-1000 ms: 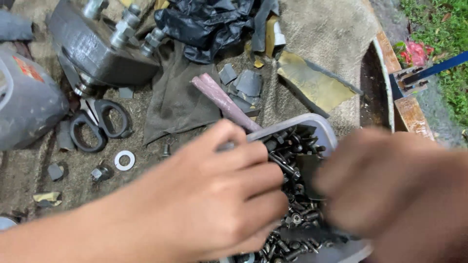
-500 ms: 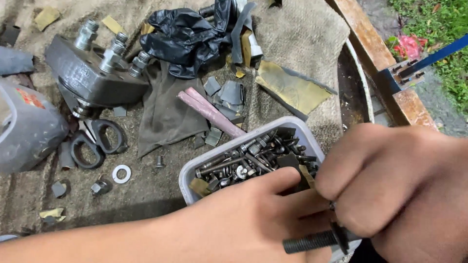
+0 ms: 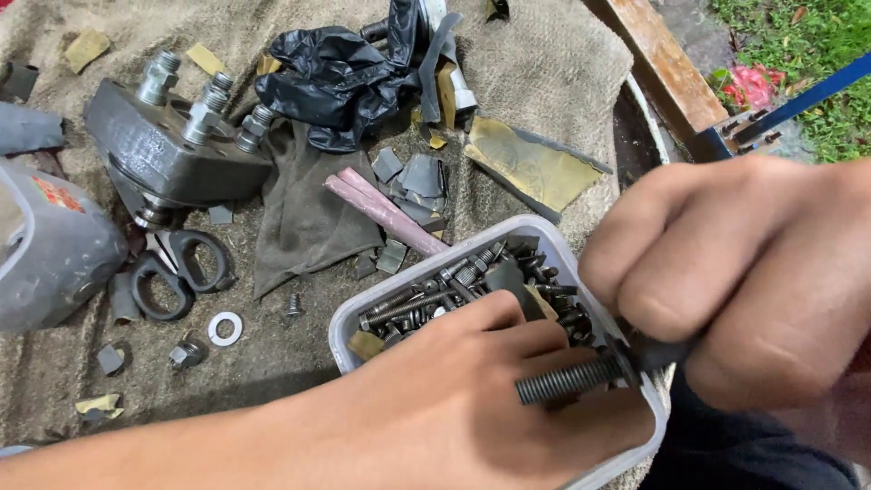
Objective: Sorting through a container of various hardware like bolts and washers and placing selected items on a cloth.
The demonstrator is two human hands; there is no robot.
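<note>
Left hand: the left hand (image 3: 454, 408) lies over the near side of the plastic tub (image 3: 363, 313), its fingers curled around the threaded bolt (image 3: 567, 379); only the bolt's threaded shank shows, and the wrist runs off the lower left edge.
Right hand: the right hand (image 3: 753, 281) is closed in a fist at the bolt's right end; whatever it pinches there is a dark piece mostly hidden under the fingers, and I cannot tell what it is.
Bolt: it lies roughly level over the tub's near right corner, between the two hands; its head is covered.
Tub: a white tub full of dark bolts and screws, more than half masked by the left hand.
Cloth: brown sacking (image 3: 544, 82) under everything, creased.
Around: a grey metal block with studs (image 3: 172, 150) at upper left, black-handled scissors (image 3: 172, 277) partly tucked beneath it, a white washer (image 3: 225, 328) nearby, a black plastic bag (image 3: 340, 82) at top.
Cut off: a grey container (image 3: 50, 249) at the left edge, only partly visible.
</note>
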